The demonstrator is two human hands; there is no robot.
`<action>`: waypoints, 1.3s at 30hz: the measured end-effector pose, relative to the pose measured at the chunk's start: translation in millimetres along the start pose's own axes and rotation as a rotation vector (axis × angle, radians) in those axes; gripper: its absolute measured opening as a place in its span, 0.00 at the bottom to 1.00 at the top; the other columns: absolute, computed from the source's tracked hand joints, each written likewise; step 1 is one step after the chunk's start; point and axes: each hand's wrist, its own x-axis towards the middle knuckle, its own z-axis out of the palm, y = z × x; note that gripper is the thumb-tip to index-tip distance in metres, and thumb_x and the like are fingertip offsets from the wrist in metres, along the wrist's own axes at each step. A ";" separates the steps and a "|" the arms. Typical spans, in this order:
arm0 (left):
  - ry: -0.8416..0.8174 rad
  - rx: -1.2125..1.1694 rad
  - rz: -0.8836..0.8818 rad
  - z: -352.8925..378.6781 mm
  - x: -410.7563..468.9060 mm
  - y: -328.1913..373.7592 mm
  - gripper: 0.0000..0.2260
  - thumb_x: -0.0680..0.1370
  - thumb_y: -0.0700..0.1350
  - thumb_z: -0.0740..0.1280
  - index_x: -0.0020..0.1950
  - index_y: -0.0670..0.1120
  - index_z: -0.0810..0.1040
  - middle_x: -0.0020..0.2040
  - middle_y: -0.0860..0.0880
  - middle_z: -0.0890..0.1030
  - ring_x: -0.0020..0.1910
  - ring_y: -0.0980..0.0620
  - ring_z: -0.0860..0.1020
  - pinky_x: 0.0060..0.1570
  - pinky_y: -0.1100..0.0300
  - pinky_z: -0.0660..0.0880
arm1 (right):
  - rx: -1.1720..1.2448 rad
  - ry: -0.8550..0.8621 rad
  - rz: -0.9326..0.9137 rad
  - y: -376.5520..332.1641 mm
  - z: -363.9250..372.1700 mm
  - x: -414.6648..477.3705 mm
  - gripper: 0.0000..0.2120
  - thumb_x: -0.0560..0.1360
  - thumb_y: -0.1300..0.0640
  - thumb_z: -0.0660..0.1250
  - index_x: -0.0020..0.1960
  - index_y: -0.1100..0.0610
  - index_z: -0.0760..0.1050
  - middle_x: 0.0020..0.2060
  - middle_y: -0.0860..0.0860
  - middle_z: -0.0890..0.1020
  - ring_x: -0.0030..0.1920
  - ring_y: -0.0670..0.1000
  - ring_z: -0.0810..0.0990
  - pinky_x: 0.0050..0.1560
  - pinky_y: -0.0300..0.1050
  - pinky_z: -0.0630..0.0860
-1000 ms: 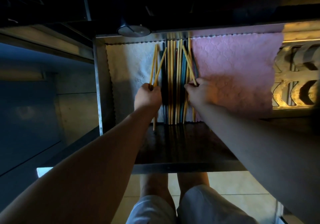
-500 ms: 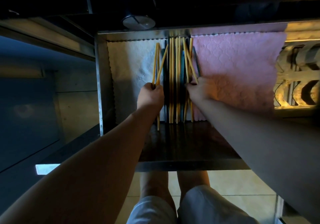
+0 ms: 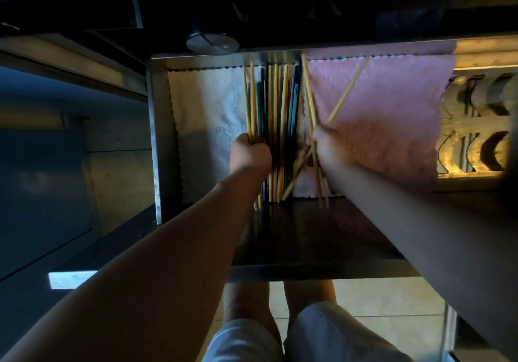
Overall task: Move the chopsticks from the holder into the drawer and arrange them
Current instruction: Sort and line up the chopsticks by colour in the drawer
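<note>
the chopsticks [image 3: 276, 109] are laid lengthwise in the middle of the open drawer [image 3: 153, 137], over the seam between a white cloth [image 3: 207, 114] and a pink cloth [image 3: 392, 126]. a few pale sticks at the row's left edge are clamped in the left hand [image 3: 250, 155], seemingly to be squared against the rest. several more are gripped in the right hand [image 3: 326, 144], with one stray stick [image 3: 349, 89] splayed diagonally over the pink cloth. the far ends are set near the drawer's back wall, so little room is left there; open cloth is left on both sides.
</note>
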 end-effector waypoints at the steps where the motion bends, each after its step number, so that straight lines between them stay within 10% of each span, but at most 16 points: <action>1: 0.015 -0.012 -0.008 3.1 0.3 0.4 0.11 0.74 0.37 0.59 0.50 0.46 0.78 0.46 0.43 0.82 0.44 0.44 0.81 0.46 0.51 0.80 | 0.104 -0.036 0.022 -1.3 -2.3 -3.7 0.15 0.76 0.56 0.57 0.31 0.56 0.66 0.20 0.49 0.71 0.24 0.51 0.70 0.28 0.38 0.70; 12: 0.226 0.124 0.119 25.6 -9.2 4.7 0.06 0.72 0.46 0.72 0.46 0.48 0.78 0.41 0.50 0.79 0.46 0.45 0.80 0.41 0.61 0.71 | 0.385 -0.277 -0.004 3.1 -28.4 -18.5 0.24 0.74 0.51 0.60 0.19 0.50 0.66 0.17 0.44 0.60 0.16 0.45 0.56 0.20 0.32 0.55; 21: 0.287 0.255 0.139 34.8 -1.9 4.9 0.10 0.72 0.48 0.72 0.51 0.48 0.80 0.48 0.47 0.83 0.48 0.44 0.80 0.42 0.59 0.70 | 0.366 -0.237 0.026 -2.5 -23.8 -25.6 0.15 0.77 0.54 0.60 0.31 0.51 0.66 0.22 0.46 0.63 0.17 0.44 0.59 0.21 0.33 0.56; 26: 0.290 0.314 0.118 34.5 2.7 10.4 0.09 0.73 0.47 0.70 0.51 0.46 0.81 0.42 0.47 0.81 0.41 0.47 0.77 0.38 0.59 0.68 | 0.369 -0.264 0.045 -5.0 -23.5 -27.9 0.04 0.77 0.55 0.60 0.46 0.54 0.71 0.23 0.47 0.61 0.17 0.44 0.59 0.21 0.33 0.56; 32: 0.224 0.276 0.101 30.2 5.2 13.3 0.06 0.71 0.46 0.68 0.44 0.45 0.79 0.31 0.52 0.73 0.29 0.53 0.73 0.26 0.65 0.63 | 0.393 -0.227 0.069 -6.4 -27.4 -28.9 0.14 0.78 0.54 0.60 0.33 0.52 0.68 0.18 0.45 0.63 0.16 0.44 0.59 0.21 0.31 0.57; 39: 0.137 0.163 0.080 7.4 7.7 7.7 0.12 0.74 0.48 0.64 0.54 0.46 0.81 0.43 0.47 0.82 0.45 0.45 0.81 0.42 0.59 0.73 | 0.223 -0.118 0.011 1.4 -13.3 -17.7 0.13 0.78 0.49 0.62 0.43 0.56 0.79 0.23 0.48 0.67 0.19 0.45 0.63 0.22 0.35 0.59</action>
